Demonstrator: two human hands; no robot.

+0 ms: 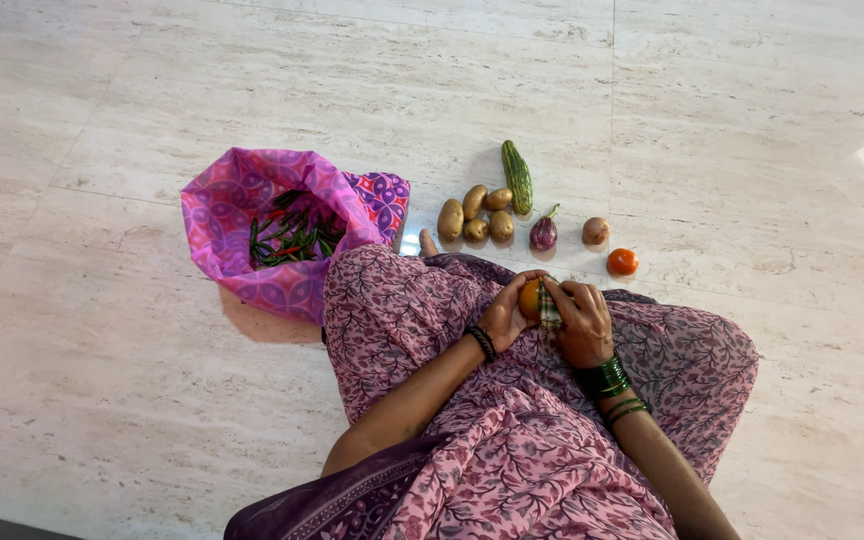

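I sit cross-legged on a pale stone floor in a pink patterned garment. My left hand [505, 316] cups an orange tomato [529, 297] above my lap. My right hand [582, 322], with green bangles at the wrist, presses a checked cloth [550, 308] against that tomato. Both hands meet at the tomato, just over my knees.
Ahead on the floor lie several potatoes [474, 216], a green striped gourd [517, 176], a small purple eggplant [544, 233], a lone potato [595, 231] and a red tomato [622, 262]. An open pink cloth bag [232, 215] with green chillies [292, 240] stands to the left.
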